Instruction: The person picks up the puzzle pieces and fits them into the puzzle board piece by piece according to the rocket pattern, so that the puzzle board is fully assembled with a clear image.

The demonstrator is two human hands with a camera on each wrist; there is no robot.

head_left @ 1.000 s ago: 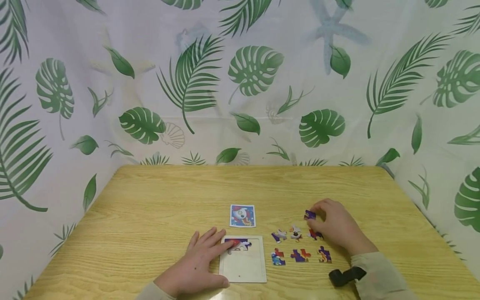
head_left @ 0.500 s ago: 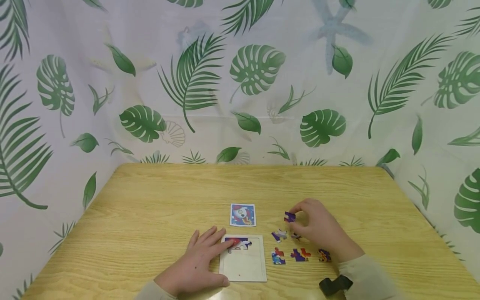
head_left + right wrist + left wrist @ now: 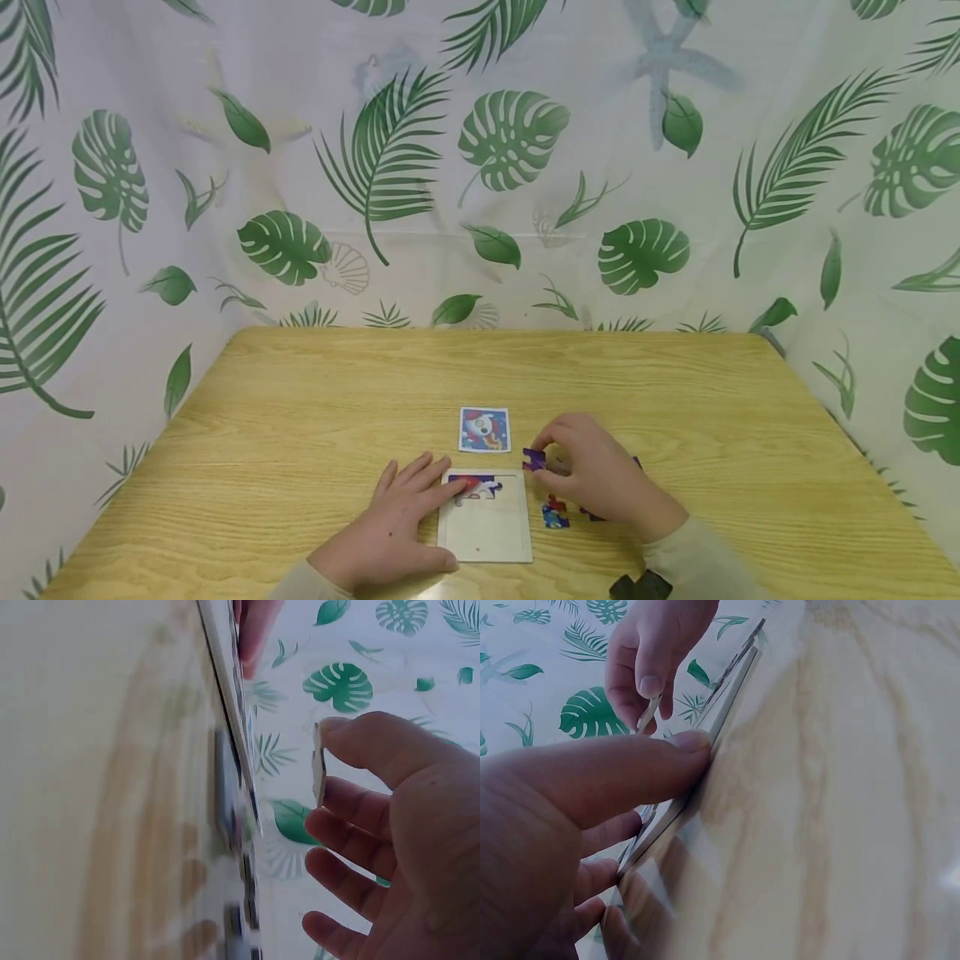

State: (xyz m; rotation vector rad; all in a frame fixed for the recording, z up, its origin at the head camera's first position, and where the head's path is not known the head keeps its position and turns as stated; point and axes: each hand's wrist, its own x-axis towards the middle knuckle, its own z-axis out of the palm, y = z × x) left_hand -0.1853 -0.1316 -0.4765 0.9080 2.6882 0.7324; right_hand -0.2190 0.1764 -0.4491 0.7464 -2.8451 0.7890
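Observation:
My right hand (image 3: 600, 467) pinches a purple jigsaw piece (image 3: 533, 459) between thumb and fingers, just right of the tray's upper right corner. In the right wrist view that piece (image 3: 319, 765) is seen edge-on, held above the table. The square puzzle tray (image 3: 487, 537) lies flat, with joined pieces (image 3: 480, 487) in purple, red and white along its upper left. My left hand (image 3: 393, 533) rests spread at the tray's left side, its index fingertip on those pieces. The left thumb (image 3: 622, 772) touches the tray's edge in the left wrist view.
A small picture card (image 3: 483, 430) of a white cartoon figure lies behind the tray. Loose pieces lie to the right, one a blue and red piece (image 3: 555, 512); others are partly hidden under my right hand. A leaf-print curtain (image 3: 420, 167) hangs behind the wooden table (image 3: 337, 392).
My right hand has carried the purple jigsaw piece leftward and nearer, from the far right of the loose pieces to beside the tray. The left hand has stayed in place.

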